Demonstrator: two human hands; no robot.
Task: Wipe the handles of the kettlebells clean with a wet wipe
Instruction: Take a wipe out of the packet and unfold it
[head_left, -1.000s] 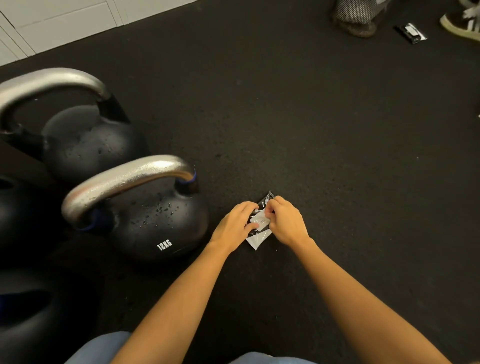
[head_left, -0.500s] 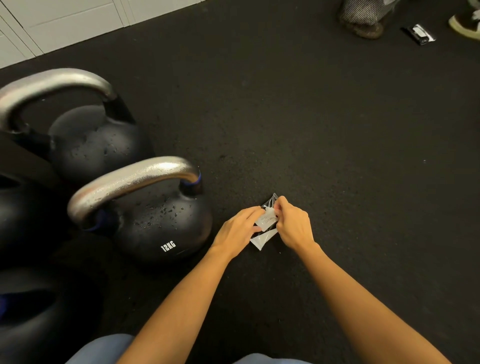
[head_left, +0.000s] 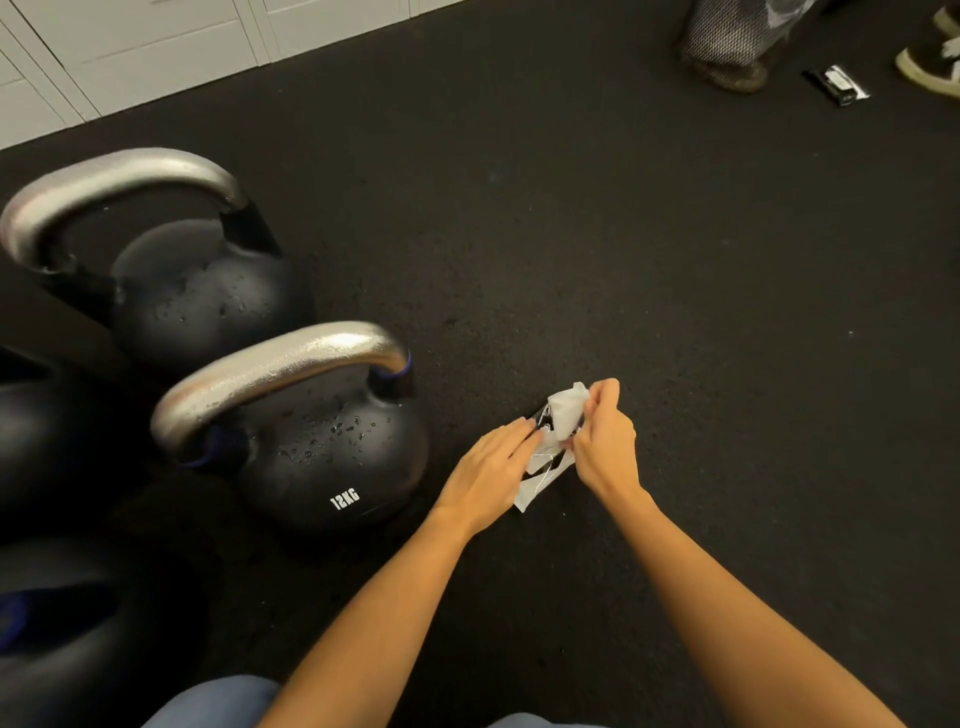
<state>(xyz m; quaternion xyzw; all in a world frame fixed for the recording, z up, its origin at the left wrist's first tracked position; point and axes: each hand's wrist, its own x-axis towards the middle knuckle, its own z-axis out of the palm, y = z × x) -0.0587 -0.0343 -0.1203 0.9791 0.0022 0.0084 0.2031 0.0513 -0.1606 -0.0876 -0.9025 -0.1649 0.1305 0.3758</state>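
Two black kettlebells with silver handles stand on the floor at the left: a near one marked 12KG (head_left: 332, 457) with water drops on it, and a far one (head_left: 197, 296). To the right of the 12KG one, a wipe packet (head_left: 540, 478) lies on the floor. My left hand (head_left: 488, 473) presses its straight fingers on the packet. My right hand (head_left: 605, 441) pinches a white wet wipe (head_left: 566, 410) that sticks up out of the packet.
More dark kettlebells (head_left: 62, 649) crowd the lower left corner. At the far right stand a mesh bin (head_left: 732, 41), another black packet (head_left: 836, 85) and a person's shoe (head_left: 930, 67). White panels (head_left: 130, 57) line the back left; the black rubber floor (head_left: 623, 234) spreads across the middle.
My right hand has risen and drawn the white wipe up out of the packet. My left hand stays on the packet. The view has shifted slightly.
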